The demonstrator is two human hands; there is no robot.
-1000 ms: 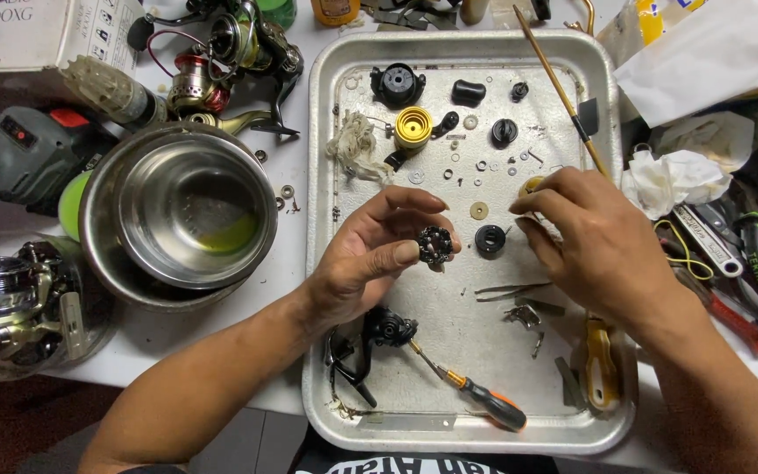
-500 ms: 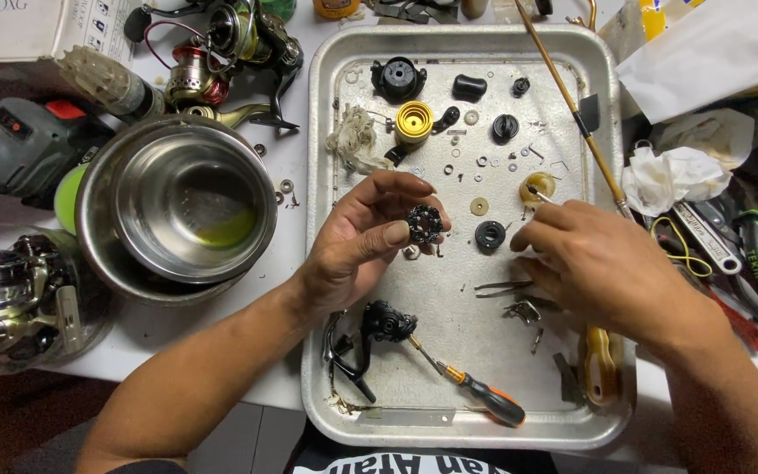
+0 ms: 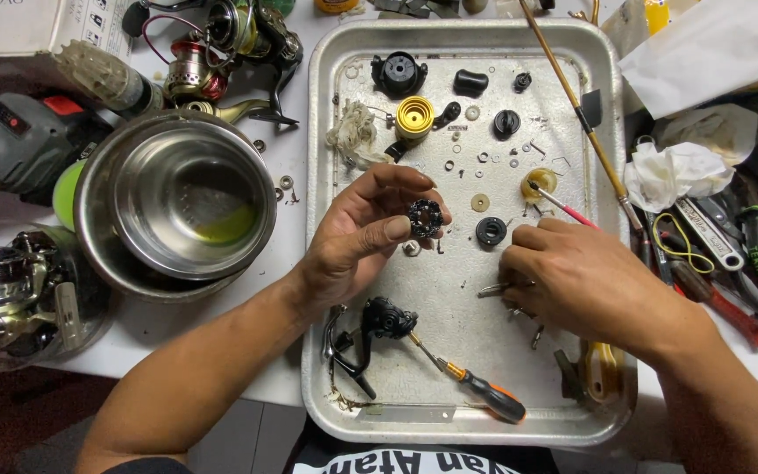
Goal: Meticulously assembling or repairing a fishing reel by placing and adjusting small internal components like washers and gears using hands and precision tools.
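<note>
The left hand (image 3: 357,241) sits in the middle of the frame, palm up. Its thumb and fingers pinch a small black gear (image 3: 425,218) and hold it up off the tray (image 3: 319,263), turned toward the eyes so its teeth are easy to see.

The right hand (image 3: 585,281) rests low on the tray, right of the middle. Its fingers are curled together around a thin pink pick (image 3: 565,204). The tip of the pick points up and left to a small yellow cup (image 3: 539,183). A thin metal piece (image 3: 495,288) sticks out from under this hand; I cannot tell if the hand grips it.

Lots of tiny parts lie spread out flat on the tray, so none can roll away or get lost: a black ring (image 3: 490,231) just right of the gear, a gold spool part (image 3: 415,117) and black caps near the top, and little washers between them. A screwdriver (image 3: 475,393) and a black reel body (image 3: 379,325) lie low in the tray, near at hand.

On the counter to the left stands a steel bowl (image 3: 177,206) with a little yellow liquid in it. A fishing reel (image 3: 221,44) lies in the upper left.
</note>
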